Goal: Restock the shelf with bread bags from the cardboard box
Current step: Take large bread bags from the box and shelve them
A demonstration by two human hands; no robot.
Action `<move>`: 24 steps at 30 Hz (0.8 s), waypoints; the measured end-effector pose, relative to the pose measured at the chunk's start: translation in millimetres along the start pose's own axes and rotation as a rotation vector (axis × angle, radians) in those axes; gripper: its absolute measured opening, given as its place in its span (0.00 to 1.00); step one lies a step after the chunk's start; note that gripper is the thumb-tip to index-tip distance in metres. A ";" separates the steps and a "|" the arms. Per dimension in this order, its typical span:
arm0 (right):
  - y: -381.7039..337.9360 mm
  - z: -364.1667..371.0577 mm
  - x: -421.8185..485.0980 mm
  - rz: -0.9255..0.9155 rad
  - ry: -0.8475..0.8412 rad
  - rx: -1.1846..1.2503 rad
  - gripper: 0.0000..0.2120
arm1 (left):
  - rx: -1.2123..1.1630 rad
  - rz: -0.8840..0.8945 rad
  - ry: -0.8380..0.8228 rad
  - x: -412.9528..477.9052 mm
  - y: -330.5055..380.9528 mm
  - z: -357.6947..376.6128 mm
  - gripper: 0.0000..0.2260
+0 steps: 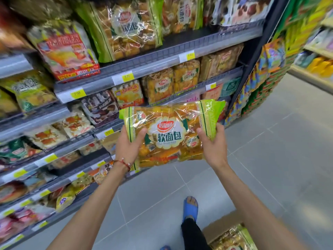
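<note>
I hold a bread bag (171, 134), clear plastic with green ends and a white label, flat in front of me at mid-frame. My left hand (128, 147) grips its left end and my right hand (213, 147) grips its right end. The bag hangs in the air in front of the shelf (156, 59), which carries matching green bread bags (122, 27) on its upper level. The cardboard box (227, 226) sits on the floor at the bottom right, with another bread bag (234, 239) lying in it.
Shelf levels to the left hold many other snack and bread packs behind yellow price tags (77, 93). A stacked display (266, 73) stands at the shelf's right end. Grey tiled floor (270, 150) stretches to the right. My foot in a blue sandal (190, 207) is below.
</note>
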State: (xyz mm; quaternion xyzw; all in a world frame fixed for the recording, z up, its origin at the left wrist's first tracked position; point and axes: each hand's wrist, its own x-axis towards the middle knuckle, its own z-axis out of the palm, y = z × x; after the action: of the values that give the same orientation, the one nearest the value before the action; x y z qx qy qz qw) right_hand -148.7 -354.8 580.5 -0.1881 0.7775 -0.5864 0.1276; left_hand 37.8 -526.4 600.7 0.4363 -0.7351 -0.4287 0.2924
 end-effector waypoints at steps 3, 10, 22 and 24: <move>-10.1 4.8 56.2 -0.047 0.017 0.029 0.25 | -0.022 0.101 0.049 45.0 27.0 15.4 0.28; -42.8 -3.1 204.5 -0.162 0.033 0.077 0.22 | -0.057 0.132 0.184 159.1 93.3 81.3 0.13; -102.6 4.7 416.9 -0.320 0.007 0.187 0.11 | -0.103 0.221 0.448 316.9 187.6 154.7 0.11; -113.3 11.7 451.4 -0.374 0.025 0.209 0.14 | -0.112 0.250 0.504 341.6 201.0 163.1 0.13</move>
State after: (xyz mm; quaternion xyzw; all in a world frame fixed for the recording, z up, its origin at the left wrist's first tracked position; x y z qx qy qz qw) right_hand -532.3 -591.9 696.1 -0.3074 0.6655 -0.6797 0.0258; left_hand -325.0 -719.4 722.4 0.4184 -0.6625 -0.3073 0.5400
